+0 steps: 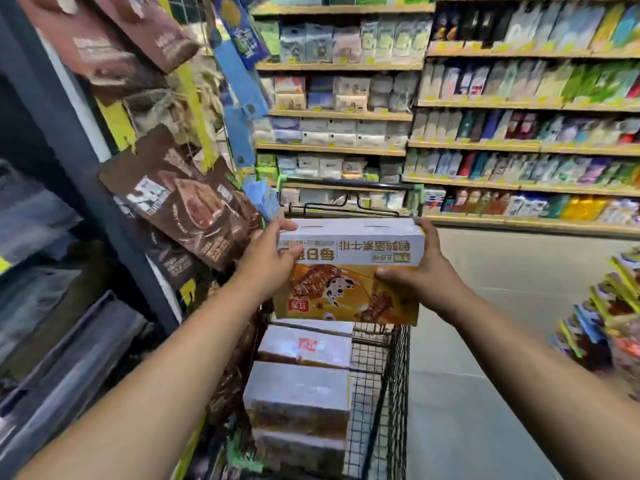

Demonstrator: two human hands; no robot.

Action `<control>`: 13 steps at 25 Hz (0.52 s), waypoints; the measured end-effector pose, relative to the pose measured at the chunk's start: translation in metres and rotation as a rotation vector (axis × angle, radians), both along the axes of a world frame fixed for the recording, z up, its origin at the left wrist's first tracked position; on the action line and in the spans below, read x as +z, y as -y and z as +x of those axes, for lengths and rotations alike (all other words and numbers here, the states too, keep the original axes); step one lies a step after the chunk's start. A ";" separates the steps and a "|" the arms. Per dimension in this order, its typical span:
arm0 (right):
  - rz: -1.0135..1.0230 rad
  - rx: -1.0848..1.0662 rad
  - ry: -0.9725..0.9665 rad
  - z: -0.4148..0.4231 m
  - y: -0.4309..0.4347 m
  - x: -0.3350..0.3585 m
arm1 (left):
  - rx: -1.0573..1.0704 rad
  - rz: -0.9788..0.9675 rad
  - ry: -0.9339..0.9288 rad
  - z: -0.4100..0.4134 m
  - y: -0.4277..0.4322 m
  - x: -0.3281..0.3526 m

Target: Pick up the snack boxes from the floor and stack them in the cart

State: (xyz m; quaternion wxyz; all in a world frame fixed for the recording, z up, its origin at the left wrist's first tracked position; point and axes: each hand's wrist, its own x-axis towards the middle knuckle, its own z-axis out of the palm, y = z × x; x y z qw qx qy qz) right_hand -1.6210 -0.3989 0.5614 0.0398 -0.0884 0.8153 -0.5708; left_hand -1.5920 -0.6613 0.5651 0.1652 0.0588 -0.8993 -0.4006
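Orange-and-white snack box (pixel 349 271) hangs over the wire cart (pixel 394 358). Our left hand (pixel 266 261) grips its 9 o'clock end, our right hand (pixel 419 275) its 3 o'clock end. Several stacked boxes (pixel 299 393) lie below at 6 o'clock. We judge the task partway done; we can't see any boxes left on the floor.

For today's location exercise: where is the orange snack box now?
The snack box is mid-view, held between left hand and right hand, above stacked boxes in the cart.
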 end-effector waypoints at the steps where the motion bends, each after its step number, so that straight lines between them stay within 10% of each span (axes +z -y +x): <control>1: 0.001 -0.014 0.020 -0.023 0.005 -0.009 | -0.010 -0.001 0.015 -0.025 0.004 -0.009; 13: 0.048 -0.102 0.102 -0.224 0.079 -0.147 | 0.126 0.026 0.030 -0.207 0.028 -0.143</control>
